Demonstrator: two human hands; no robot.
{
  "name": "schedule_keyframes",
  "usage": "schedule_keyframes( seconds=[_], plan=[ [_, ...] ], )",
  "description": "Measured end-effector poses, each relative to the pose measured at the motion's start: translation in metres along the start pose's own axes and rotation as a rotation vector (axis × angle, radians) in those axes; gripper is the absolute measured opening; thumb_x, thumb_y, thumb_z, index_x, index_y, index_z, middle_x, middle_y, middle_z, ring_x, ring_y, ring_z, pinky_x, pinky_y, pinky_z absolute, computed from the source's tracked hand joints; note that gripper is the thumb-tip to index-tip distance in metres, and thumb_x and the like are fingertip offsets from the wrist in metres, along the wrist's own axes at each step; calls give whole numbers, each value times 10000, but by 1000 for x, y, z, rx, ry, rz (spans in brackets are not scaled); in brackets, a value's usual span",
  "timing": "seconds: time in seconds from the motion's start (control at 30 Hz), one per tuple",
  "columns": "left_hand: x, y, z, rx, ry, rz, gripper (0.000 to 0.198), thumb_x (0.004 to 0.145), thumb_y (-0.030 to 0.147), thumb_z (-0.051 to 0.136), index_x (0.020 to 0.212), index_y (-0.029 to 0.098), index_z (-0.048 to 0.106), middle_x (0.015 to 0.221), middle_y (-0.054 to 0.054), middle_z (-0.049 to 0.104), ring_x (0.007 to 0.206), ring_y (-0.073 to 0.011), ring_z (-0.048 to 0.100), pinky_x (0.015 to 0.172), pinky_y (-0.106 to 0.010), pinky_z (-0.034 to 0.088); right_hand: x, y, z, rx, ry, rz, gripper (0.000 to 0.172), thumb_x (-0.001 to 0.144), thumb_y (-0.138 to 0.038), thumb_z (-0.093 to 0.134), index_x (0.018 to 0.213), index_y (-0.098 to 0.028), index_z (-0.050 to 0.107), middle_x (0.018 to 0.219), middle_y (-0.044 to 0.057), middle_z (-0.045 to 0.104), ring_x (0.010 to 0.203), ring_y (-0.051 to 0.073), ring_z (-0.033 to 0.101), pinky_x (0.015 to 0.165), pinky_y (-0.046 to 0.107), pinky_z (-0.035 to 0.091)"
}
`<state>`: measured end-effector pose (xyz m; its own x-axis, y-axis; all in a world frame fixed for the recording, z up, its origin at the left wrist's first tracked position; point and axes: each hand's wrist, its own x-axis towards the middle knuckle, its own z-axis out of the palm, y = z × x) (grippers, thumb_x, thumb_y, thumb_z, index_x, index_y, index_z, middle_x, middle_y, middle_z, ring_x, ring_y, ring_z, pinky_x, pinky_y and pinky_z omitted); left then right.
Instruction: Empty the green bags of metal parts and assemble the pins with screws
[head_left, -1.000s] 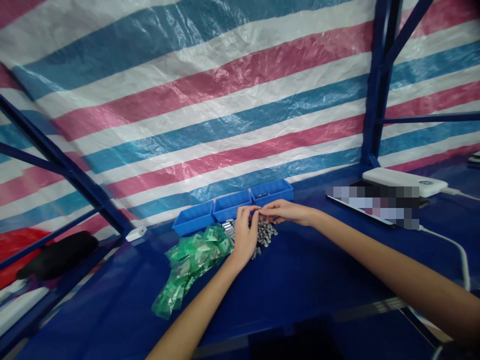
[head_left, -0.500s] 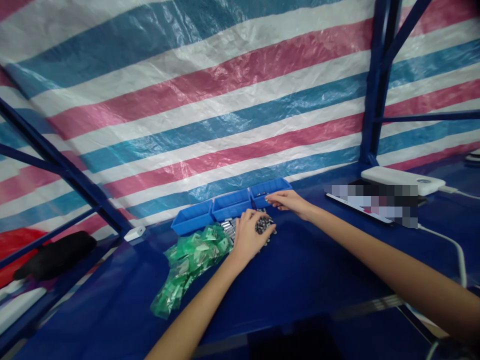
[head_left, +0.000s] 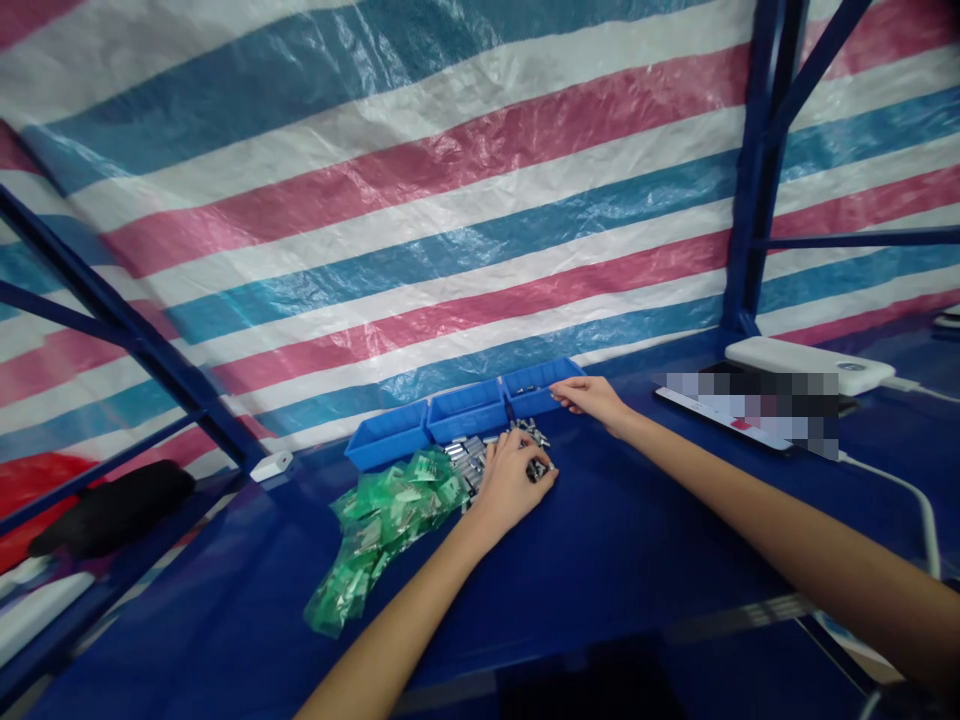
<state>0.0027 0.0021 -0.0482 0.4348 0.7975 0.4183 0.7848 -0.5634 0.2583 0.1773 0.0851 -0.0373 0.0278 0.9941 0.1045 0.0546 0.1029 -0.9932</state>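
Note:
My left hand (head_left: 512, 480) rests on a heap of small metal parts (head_left: 534, 437) on the blue table, its fingers curled down into the heap. My right hand (head_left: 592, 397) reaches farther back to the front rim of the rightmost of three blue bins (head_left: 540, 384), fingers pinched together; what they hold is too small to make out. A pile of small green plastic bags (head_left: 375, 525) lies just left of my left hand.
A striped plastic tarp (head_left: 420, 200) hangs behind the table. Blue frame posts (head_left: 754, 170) stand right and left. A white power bank (head_left: 810, 363) with a cable and a phone lie to the right. A small white charger (head_left: 271, 466) and a black object (head_left: 105, 510) sit left.
My hands were together over the metal parts; the right hand has moved back and right to the rightmost bin, and the left hand has dropped onto the heap.

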Motion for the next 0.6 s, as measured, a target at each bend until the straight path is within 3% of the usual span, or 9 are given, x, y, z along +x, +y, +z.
schedule_keyframes(
  seconds=[0.2, 0.4, 0.6],
  plan=[
    [-1, -1, 3, -17, 8, -18, 84, 728, 302, 633, 771, 231, 624, 949, -14, 545, 921, -200, 495, 840, -390, 339, 4, 2, 0, 23, 33, -21, 231, 698, -291, 639, 844, -120, 690, 797, 89, 684, 693, 133, 606, 557, 204, 480],
    [2, 1, 1, -36, 92, -65, 76, 736, 283, 612, 778, 220, 621, 920, -16, 562, 918, -194, 510, 850, -382, 347, -2, -3, 0, 138, -221, -109, 406, 712, -286, 658, 1113, -249, 611, 1168, 48, 605, 967, 162, 591, 681, 218, 504],
    [5, -2, -3, -45, 206, -164, 75, 728, 269, 611, 767, 207, 622, 875, -23, 580, 874, -196, 527, 819, -379, 370, -14, -8, 8, -44, -415, -66, 292, 729, -412, 628, 922, -204, 698, 995, 72, 673, 819, 155, 618, 606, 216, 474]
  ],
)
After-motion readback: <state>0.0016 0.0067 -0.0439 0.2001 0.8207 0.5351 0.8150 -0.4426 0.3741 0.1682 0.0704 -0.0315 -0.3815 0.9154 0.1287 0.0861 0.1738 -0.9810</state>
